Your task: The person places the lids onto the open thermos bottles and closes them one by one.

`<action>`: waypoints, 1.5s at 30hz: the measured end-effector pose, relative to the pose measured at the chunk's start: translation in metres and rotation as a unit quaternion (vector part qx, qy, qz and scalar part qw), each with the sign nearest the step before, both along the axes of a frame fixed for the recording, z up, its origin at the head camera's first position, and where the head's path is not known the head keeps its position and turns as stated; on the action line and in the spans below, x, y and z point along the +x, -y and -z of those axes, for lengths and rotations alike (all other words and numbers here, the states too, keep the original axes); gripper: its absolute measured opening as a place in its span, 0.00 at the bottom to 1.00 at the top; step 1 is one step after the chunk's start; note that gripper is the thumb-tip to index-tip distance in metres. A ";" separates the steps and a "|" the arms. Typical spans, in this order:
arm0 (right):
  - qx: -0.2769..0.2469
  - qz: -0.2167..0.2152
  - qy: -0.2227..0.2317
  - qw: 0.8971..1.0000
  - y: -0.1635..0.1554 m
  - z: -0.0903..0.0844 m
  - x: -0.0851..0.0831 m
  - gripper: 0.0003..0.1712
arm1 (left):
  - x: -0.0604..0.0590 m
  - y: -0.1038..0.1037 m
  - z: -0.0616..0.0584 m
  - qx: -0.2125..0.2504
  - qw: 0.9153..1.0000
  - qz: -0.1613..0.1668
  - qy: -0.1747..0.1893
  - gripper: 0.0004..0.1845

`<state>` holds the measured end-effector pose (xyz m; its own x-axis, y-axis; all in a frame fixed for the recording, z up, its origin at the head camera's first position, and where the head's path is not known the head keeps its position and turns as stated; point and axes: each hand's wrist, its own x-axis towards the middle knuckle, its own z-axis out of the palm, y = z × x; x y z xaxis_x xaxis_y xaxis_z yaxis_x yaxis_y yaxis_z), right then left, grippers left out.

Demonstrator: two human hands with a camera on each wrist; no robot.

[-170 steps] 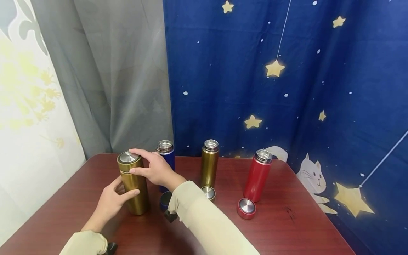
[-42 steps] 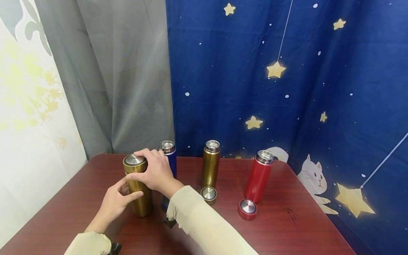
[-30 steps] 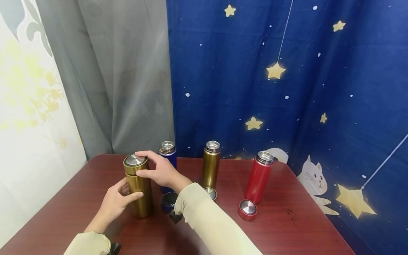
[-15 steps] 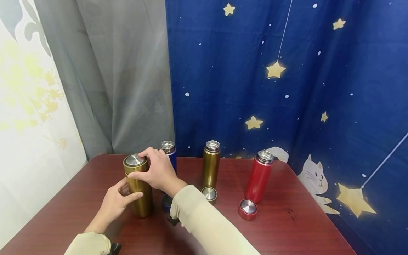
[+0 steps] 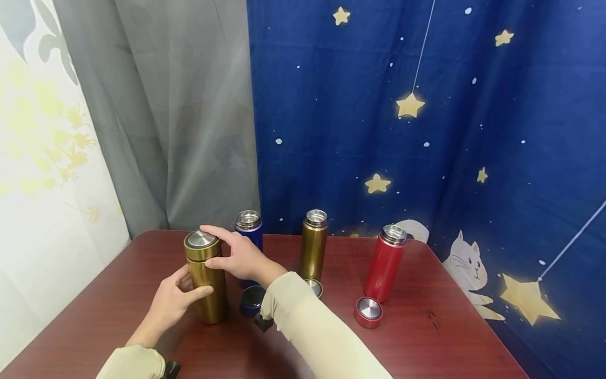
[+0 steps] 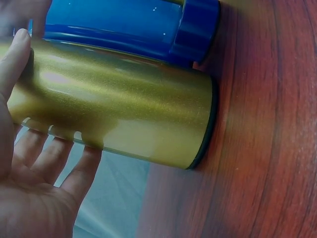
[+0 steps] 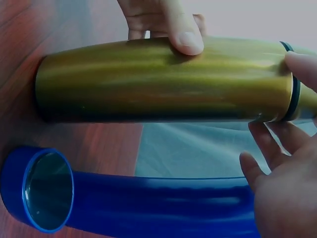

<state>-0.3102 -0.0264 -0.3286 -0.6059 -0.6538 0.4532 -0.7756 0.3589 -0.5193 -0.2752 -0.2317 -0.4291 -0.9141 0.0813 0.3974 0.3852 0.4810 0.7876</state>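
A capped gold flask [image 5: 204, 281] [image 6: 114, 109] [image 7: 163, 79] stands upright at the table's left. My left hand [image 5: 172, 300] grips its body, with the thumb in front and the fingers [image 6: 49, 158] behind. My right hand [image 5: 236, 256] reaches over from the right. Its forefinger lies along the far rim of the silver-topped lid [image 5: 201, 243] and its thumb sits at the seam in front. The other fingers [image 7: 265, 144] are spread away from the flask.
An open blue flask [image 5: 248, 227] [image 7: 148, 208] stands just behind, with its lid [image 5: 251, 300] [image 6: 195, 29] beside the gold flask's base. Further right are an open gold flask [image 5: 314, 245], its lid [image 5: 314, 286], a red flask [image 5: 385, 263] and a red lid [image 5: 368, 311]. Curtains close off the table [image 5: 426, 337] at the back.
My right hand has swung back round the lid, from fingers curled over it to fingers stretched across it. It has alternated like this over the last second. The flask and left hand stay put.
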 end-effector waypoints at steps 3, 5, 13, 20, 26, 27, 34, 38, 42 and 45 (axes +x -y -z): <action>0.001 0.020 -0.001 1.000 -0.001 -0.001 0.000 0.39 | 0.000 0.000 0.000 -0.001 1.000 0.000 -0.002 0.38; 0.003 0.037 -0.001 0.999 0.000 -0.002 0.001 0.40 | 0.000 0.000 0.000 -0.002 1.000 -0.001 -0.003 0.38; 0.019 0.119 -0.061 0.991 0.002 -0.001 0.005 0.41 | -0.002 -0.001 -0.001 0.012 1.000 0.008 -0.006 0.38; 0.038 0.182 -0.190 0.964 0.005 0.004 0.009 0.41 | -0.002 0.000 0.000 0.012 1.000 0.004 -0.011 0.38; 0.034 0.188 -0.221 0.956 0.007 0.010 0.010 0.39 | -0.001 0.000 0.002 0.013 1.000 0.001 -0.011 0.37; 0.031 0.180 -0.210 0.960 0.007 0.011 0.009 0.39 | -0.001 -0.001 0.002 0.013 1.000 0.001 -0.011 0.36; 0.003 0.111 -0.046 0.993 0.003 0.013 0.010 0.37 | 0.000 -0.006 0.005 0.021 1.000 0.005 -0.010 0.36; -0.010 0.078 -0.007 0.997 -0.001 0.015 0.008 0.41 | 0.000 -0.007 0.005 0.027 0.999 0.013 -0.011 0.35; -0.017 0.037 -0.015 0.999 -0.004 0.016 0.004 0.44 | 0.001 -0.006 0.002 0.022 1.000 0.010 -0.014 0.35; -0.021 0.016 -0.027 0.999 -0.005 0.015 0.003 0.40 | 0.002 -0.004 0.000 0.018 1.000 0.005 -0.012 0.36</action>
<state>-0.3073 -0.0215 -0.3433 -0.6002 -0.6146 0.5118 -0.7912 0.3624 -0.4927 -0.2734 -0.2274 -0.4289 -0.9034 0.0752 0.4221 0.4086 0.4496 0.7943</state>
